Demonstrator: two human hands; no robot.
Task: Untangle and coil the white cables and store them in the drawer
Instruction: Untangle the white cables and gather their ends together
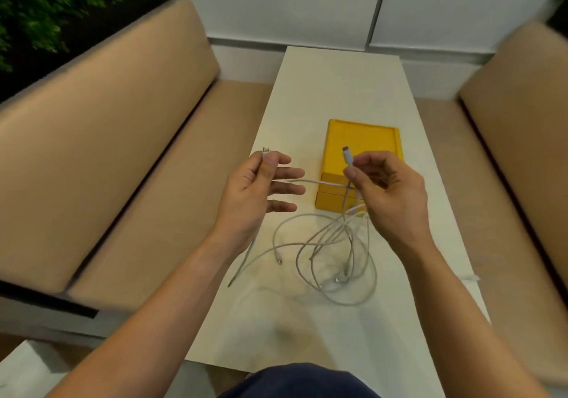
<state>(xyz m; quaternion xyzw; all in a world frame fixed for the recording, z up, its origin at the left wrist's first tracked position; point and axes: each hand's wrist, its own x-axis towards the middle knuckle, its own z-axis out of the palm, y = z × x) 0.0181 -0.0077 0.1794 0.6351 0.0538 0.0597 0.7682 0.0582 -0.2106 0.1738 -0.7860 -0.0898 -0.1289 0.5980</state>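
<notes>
Plug (pixel 266 152) pinched by left hand (pixel 258 185), other fingers spread. Second plug (pixel 347 157) pinched upright by right hand (pixel 390 191). Cables (pixel 335 259) tangled directly below right hand.

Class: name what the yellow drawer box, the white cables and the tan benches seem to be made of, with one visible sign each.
Yellow drawer box: likely moulded plastic, matte, uniform colour with rounded rim. White cables: flexible plastic or rubber sheath, bending in loose loops. Tan benches: padded, smooth leather-like covering, possibly vinyl.
</notes>
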